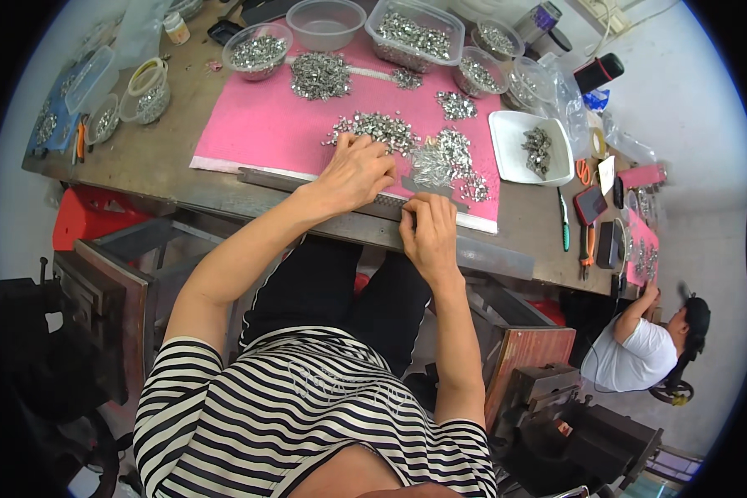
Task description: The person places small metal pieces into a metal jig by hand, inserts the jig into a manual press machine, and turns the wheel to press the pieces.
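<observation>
My left hand is over the near edge of the pink mat, its fingers closed at the rim of a pile of small silvery metal pieces. What its fingertips hold, if anything, is hidden. Below the mat's edge lies a long grey metal bar, with a row of small holes or slots showing between my hands. My right hand rests at the bar's right part, thumb and fingers pinched together; I cannot make out what is in them. Just beyond it lies a heap of thin silvery pins.
Plastic tubs of metal parts, such as a rectangular one, line the far side. A white tray with darker pieces stands right, near a green-handled tool and orange-handled pliers. Another person sits at the far right.
</observation>
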A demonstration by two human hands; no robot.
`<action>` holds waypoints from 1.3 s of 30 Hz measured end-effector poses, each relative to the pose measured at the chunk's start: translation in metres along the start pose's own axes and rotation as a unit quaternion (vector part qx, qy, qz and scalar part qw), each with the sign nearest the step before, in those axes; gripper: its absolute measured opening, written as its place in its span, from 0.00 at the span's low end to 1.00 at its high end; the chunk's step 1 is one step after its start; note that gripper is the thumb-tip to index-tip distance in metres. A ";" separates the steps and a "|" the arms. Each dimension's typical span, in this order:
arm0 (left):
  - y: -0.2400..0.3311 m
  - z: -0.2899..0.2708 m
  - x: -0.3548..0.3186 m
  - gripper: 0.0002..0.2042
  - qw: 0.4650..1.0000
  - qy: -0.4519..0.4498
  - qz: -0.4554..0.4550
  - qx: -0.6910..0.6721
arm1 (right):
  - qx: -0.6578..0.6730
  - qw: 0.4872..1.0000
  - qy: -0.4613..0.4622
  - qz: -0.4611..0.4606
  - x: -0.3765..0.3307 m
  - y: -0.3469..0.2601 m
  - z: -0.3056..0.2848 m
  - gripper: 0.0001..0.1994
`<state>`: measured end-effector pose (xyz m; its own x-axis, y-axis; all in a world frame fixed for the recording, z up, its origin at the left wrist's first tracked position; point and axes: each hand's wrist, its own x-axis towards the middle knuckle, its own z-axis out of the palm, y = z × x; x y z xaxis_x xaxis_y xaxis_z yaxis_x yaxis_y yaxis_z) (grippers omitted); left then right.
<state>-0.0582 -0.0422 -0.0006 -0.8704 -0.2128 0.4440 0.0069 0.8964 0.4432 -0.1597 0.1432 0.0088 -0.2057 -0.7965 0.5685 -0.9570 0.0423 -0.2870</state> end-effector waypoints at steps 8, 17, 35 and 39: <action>0.003 0.002 -0.002 0.05 0.999 0.025 0.009 0.047 | -0.020 0.999 -0.002 -0.031 0.001 0.000 -0.002 0.10; 0.004 -0.001 0.001 0.06 0.999 0.014 -0.008 0.033 | -0.062 0.977 0.093 0.182 -0.028 0.052 -0.032 0.06; 0.032 0.003 -0.024 0.06 0.997 0.052 0.057 -0.029 | 0.095 0.983 0.081 0.132 -0.008 -0.003 -0.002 0.04; 0.033 0.004 -0.026 0.07 0.996 0.061 0.066 -0.010 | 0.076 0.985 0.086 0.132 -0.010 -0.012 0.012 0.06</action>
<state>-0.0373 -0.0050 -0.0008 -0.7953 -0.1406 0.5897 0.1281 0.9118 0.3902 -0.1442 0.1437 -0.0025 -0.4873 -0.6551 0.5774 -0.8266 0.1329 -0.5468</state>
